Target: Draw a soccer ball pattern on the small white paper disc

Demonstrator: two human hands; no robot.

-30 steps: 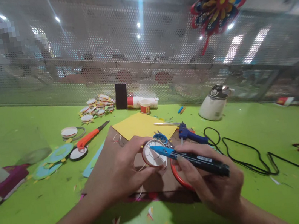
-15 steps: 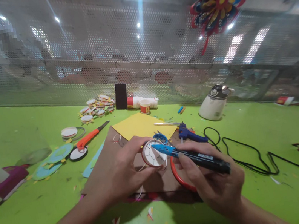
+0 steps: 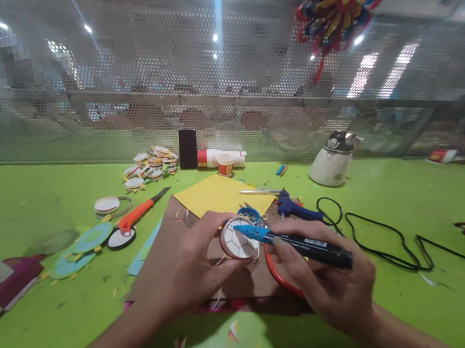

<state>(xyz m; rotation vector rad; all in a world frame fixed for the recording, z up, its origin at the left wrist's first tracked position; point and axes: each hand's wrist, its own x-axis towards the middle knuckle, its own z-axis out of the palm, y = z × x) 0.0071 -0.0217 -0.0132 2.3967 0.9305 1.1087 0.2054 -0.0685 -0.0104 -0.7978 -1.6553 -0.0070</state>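
Since the frame half a second ago, the right hand (image 3: 339, 281) and its marker (image 3: 312, 250) have shifted slightly to the left, while the left hand (image 3: 191, 261) and the white disc (image 3: 238, 247) look almost unmoved. The left hand's thumb and fingers close around the disc's rim, one from below and the others from above. It is held up over a brown board (image 3: 163, 268), its face turned toward the person and crossed by thin black lines. The right hand's fingers grip the marker's black barrel, with the blue front end lying across the disc's face; whether the tip touches it cannot be told.

A red ring (image 3: 275, 271) lies partly hidden by the right hand. Beyond the hands are a yellow sheet (image 3: 207, 195) and a blue glue gun (image 3: 298, 209). To the left on the green table (image 3: 430, 182), an orange-handled knife (image 3: 136, 215) lies near light-blue rings (image 3: 94, 237). Farther back stand a pile of small discs (image 3: 153, 166), a dark phone (image 3: 188, 149), a red-and-white cup (image 3: 225, 165) and, to the right, a pale jug (image 3: 331, 163).
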